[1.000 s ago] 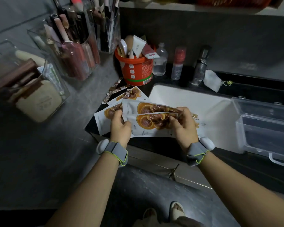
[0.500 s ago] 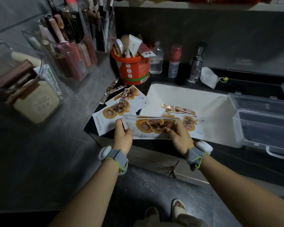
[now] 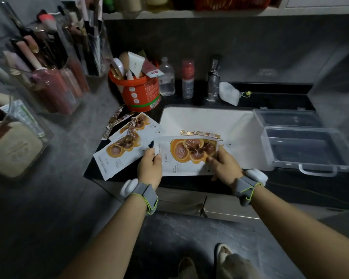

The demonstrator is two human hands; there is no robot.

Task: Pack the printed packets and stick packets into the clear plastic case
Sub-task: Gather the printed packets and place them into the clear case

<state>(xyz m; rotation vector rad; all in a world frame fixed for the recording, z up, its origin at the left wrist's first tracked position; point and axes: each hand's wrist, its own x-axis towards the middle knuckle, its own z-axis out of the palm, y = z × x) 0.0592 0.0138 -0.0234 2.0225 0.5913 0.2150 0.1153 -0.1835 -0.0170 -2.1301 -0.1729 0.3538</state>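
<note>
Farthest left of the clear plastic case [image 3: 270, 152], a few stick packets [image 3: 117, 119] lie fanned on the worktop [image 3: 93, 125], and just nearer the case two or three loose printed packets [image 3: 117, 156] overlap each other, one stick lying across them

Closer to the case, the left hand [image 3: 150, 168] pinches the left edge of a held printed packet [image 3: 187, 156], thumb on top. The right hand [image 3: 223, 168] grips the packet's case-side corner, so the hands are apart, both clamped on the same packet. Whether more packets are stacked beneath it I cannot tell. Another stick packet [image 3: 201, 134] peeks out beyond its far edge

The case itself sits open at the right, lid tipped back, and looks empty

This reads as the gathering step: packets are being collected and squared in the hands, with nothing packed yet. Next, the held packet needs carrying toward the case, kept flat and lowered inside, then a return to the left of the case for the loose packets and sticks
</note>
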